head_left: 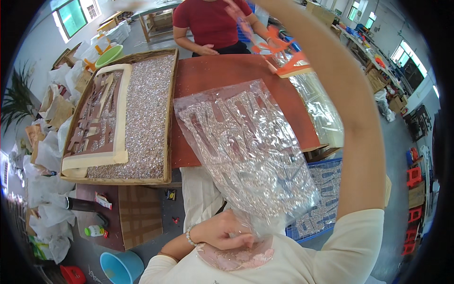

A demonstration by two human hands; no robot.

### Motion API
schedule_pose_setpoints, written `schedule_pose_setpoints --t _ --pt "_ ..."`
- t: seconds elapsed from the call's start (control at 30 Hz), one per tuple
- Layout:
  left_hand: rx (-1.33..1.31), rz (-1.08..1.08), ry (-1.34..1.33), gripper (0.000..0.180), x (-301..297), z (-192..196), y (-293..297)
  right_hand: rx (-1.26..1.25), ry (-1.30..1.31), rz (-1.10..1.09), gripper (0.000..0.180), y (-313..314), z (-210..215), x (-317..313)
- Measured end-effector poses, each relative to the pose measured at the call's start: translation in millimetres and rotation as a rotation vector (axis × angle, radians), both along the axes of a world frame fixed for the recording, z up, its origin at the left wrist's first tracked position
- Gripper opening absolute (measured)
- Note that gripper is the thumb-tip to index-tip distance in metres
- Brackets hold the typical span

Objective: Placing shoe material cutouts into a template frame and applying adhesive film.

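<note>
Tray (123, 181) of glittery bits sits at the counter's (198, 71) left edge; left hand (222, 230) curls at the near end of a clear bag (246, 151) reaching past the near edge, grip unclear; right hand out of view.

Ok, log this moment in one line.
left hand: at near end of plastic sheet; right hand: out of view; tray: left of sheet

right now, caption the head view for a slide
Left hand at the near end of a glittering clear plastic sheet, a tray of sparkling bits to its left
</note>
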State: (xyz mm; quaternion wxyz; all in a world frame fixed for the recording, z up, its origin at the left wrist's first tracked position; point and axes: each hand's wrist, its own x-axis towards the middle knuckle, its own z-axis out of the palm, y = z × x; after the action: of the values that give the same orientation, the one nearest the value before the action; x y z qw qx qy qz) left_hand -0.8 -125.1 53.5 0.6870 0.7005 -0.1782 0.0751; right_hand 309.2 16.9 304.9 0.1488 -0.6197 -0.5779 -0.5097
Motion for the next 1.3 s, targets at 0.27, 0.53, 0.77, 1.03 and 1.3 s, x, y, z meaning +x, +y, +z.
schedule_pose_setpoints --t 0.27,0.53,0.77,1.03,1.3 --pt "-0.099 -0.094 -0.353 0.022 5.4 30.6 -6.9 -0.403 0.049 0.282 0.036 -32.4 -120.9 -58.2" --pt "-0.259 -0.190 -0.358 0.025 4.0 54.6 -1.0 -1.489 0.558 -0.806 0.077 -262.8 -254.1 23.3" --pt "-0.130 -0.554 -0.474 0.023 93.5 80.6 -68.4 -0.727 2.156 -0.479 0.058 -379.9 -342.8 -4.9" --pt "-0.405 -0.777 -0.499 0.031 128.8 91.8 -180.5 -0.156 1.988 -0.475 0.052 -465.7 -344.0 2.2" --pt "-0.418 -0.745 -0.312 0.031 235.9 85.7 -213.1 0.547 1.742 -0.667 0.046 -853.2 -312.2 7.9"
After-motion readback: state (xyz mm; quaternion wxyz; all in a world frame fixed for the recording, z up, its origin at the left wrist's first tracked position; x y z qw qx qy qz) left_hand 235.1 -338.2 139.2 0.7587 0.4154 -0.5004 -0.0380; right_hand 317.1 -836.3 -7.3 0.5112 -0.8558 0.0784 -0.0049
